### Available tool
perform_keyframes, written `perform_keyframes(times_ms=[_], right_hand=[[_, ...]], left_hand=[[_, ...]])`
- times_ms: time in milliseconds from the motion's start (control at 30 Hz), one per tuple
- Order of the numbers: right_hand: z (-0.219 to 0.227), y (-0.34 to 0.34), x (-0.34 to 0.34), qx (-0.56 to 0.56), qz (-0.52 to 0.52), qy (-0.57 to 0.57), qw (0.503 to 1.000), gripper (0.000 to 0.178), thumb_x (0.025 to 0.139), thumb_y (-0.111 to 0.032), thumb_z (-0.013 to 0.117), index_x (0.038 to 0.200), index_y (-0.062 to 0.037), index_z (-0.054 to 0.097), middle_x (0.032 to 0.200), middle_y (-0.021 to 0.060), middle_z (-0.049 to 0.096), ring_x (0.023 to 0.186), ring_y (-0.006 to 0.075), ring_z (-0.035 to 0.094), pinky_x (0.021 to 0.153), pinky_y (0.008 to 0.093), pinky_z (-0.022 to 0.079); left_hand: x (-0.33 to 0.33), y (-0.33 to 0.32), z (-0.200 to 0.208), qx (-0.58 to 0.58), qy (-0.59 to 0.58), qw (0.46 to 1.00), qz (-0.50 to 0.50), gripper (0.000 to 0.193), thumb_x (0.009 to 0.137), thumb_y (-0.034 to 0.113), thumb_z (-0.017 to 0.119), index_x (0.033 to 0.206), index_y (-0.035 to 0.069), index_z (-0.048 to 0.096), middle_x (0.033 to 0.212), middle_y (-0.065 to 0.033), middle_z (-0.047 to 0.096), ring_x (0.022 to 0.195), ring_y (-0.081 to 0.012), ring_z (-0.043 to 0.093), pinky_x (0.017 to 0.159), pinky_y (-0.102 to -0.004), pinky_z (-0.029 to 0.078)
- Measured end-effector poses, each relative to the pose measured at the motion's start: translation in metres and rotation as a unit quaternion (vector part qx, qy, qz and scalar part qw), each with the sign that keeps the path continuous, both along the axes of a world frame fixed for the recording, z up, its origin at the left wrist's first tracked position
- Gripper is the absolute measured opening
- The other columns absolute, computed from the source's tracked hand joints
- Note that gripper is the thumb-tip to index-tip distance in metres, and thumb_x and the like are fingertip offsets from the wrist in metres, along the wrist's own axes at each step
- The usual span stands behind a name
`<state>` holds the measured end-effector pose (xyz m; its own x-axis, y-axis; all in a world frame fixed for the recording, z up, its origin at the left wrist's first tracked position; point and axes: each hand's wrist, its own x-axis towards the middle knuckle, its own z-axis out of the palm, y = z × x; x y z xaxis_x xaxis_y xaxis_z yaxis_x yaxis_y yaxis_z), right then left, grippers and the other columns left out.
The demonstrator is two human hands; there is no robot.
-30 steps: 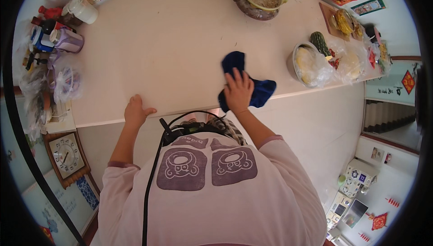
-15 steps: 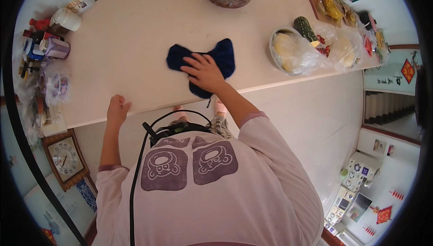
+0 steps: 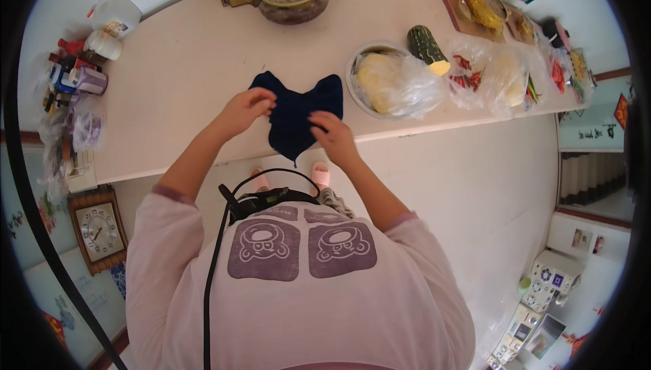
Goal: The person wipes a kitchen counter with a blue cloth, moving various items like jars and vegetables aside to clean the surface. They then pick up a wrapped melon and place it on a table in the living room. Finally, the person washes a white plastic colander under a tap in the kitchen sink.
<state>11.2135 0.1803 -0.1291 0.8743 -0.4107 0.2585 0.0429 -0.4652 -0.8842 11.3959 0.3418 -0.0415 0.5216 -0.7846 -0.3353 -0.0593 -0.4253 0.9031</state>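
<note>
A dark navy cloth (image 3: 295,115) lies spread on the pale table, with two lobes at the far side and a point hanging over the near edge. My left hand (image 3: 245,111) is over its left edge, fingers loosely bent and parted, gripping nothing that I can see. Above the cloth's right part is my right hand (image 3: 335,138), its fingers curved and slightly apart, also without a visible hold. Whether the fingertips touch the fabric cannot be made out.
Right of the cloth stands a metal bowl (image 3: 352,75) with a yellowish mass under plastic film. Beside it are a cut green squash (image 3: 426,46) and bagged red peppers (image 3: 468,80). A sand-filled pot (image 3: 293,12) stands at the back. Bottles (image 3: 88,80) line the left end.
My left hand has risen from the table edge to the cloth's left side. My right hand has lifted off the cloth's middle and drawn back right. The cloth now lies flatter, its point toward me.
</note>
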Motion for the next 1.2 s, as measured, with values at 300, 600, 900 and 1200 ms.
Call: perform_keyframes(times_ms=[300, 600, 900, 1200], right_hand=[[0.018, -0.079, -0.095, 0.381, -0.252, 0.081, 0.886, 0.030, 0.094, -0.014, 0.049, 0.121, -0.0014, 0.052, 0.109, 0.0093, 0.063, 0.082, 0.0166, 0.065, 0.068, 0.0247, 0.048], [0.034, -0.083, -0.084, 0.445, -0.275, -0.009, 0.852, 0.036, 0.090, -0.008, 0.050, 0.125, -0.0032, 0.042, 0.126, 0.0091, 0.049, 0.104, 0.0247, 0.060, 0.078, 0.0305, 0.050], [0.071, -0.075, -0.061, 0.396, -0.185, -0.024, 0.899, 0.044, 0.084, -0.001, 0.055, 0.127, -0.0003, 0.045, 0.124, 0.0116, 0.051, 0.107, 0.0215, 0.054, 0.085, 0.0343, 0.051], [0.060, 0.025, 0.061, 0.346, 0.140, 0.031, 0.927, 0.061, 0.080, 0.006, 0.054, 0.138, -0.0066, 0.038, 0.134, 0.0068, 0.045, 0.118, 0.0203, 0.050, 0.096, 0.0329, 0.042]], left_hand=[[-0.039, -0.124, -0.018, 0.030, 0.216, 0.976, -0.022, 0.036, 0.094, 0.023, 0.052, 0.125, 0.006, 0.046, 0.115, -0.0096, 0.058, 0.094, -0.0186, 0.061, 0.080, -0.0305, 0.050], [-0.034, -0.163, -0.038, -0.009, 0.339, 0.941, -0.002, 0.016, 0.092, 0.015, 0.054, 0.104, 0.009, 0.046, 0.100, -0.0062, 0.059, 0.090, -0.0190, 0.063, 0.079, -0.0344, 0.052], [-0.025, -0.117, -0.013, -0.113, 0.315, 0.942, 0.024, 0.021, 0.090, 0.015, 0.057, 0.108, 0.008, 0.048, 0.105, -0.0070, 0.059, 0.096, -0.0202, 0.062, 0.086, -0.0379, 0.051], [0.066, 0.091, -0.001, -0.150, 0.292, 0.915, 0.235, 0.029, 0.088, 0.014, 0.059, 0.116, 0.008, 0.051, 0.105, -0.0030, 0.059, 0.091, -0.0137, 0.059, 0.079, -0.0308, 0.052]])
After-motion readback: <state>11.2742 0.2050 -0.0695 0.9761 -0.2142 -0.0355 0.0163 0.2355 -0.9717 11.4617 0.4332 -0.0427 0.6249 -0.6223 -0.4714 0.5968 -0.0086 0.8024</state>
